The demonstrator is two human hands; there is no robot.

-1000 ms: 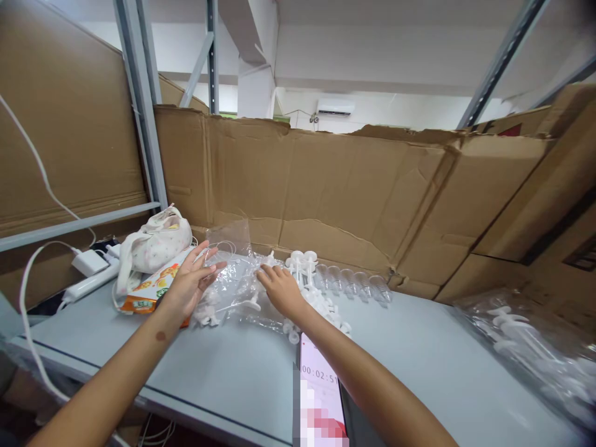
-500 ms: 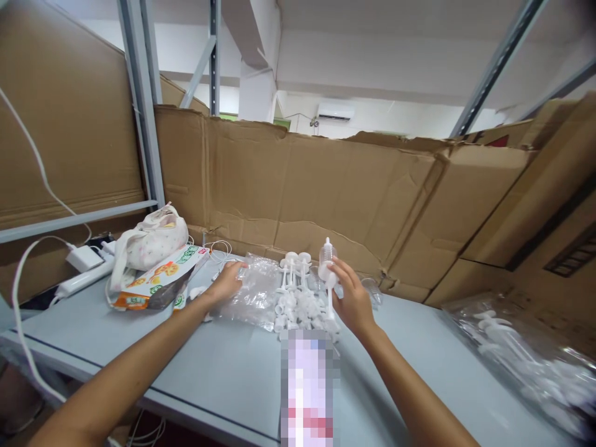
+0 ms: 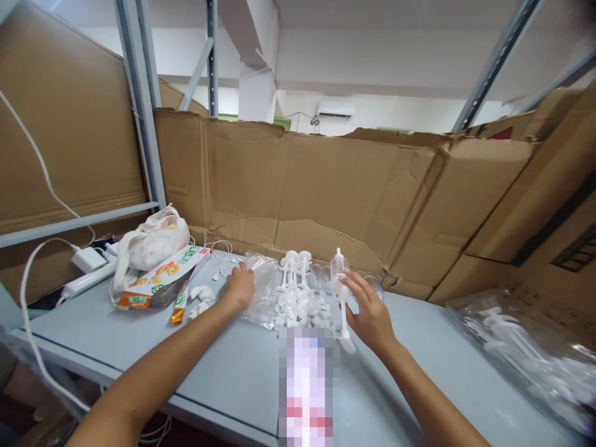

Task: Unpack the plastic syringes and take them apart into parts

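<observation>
My right hand (image 3: 370, 313) is closed around a large plastic syringe (image 3: 339, 267), held tilted above the table with its nozzle upward. Its barrel is clear with ring markings, and the white plunger stem hangs out below. My left hand (image 3: 240, 287) is at the left edge of a clear plastic bag (image 3: 264, 285), fingers curled onto it; the fingertips are partly hidden. Between the hands lies a pile of white plastic plungers and small white parts (image 3: 302, 304). Clear barrels (image 3: 320, 274) lie behind the syringe, partly covered by it and my right hand.
A pixelated upright object (image 3: 306, 385) stands at the front middle. Left are a snack box (image 3: 161, 276), a cloth bag (image 3: 156, 239), crumpled white tissue (image 3: 201, 299), earphones (image 3: 221, 251) and a power strip (image 3: 90, 277). A bag of white parts (image 3: 521, 354) lies right; cardboard (image 3: 316, 180) walls the back.
My right hand has moved right and slightly down with the syringe. My left hand has shifted right, its fingers now more curled, and the bag's left edge has come in with it.
</observation>
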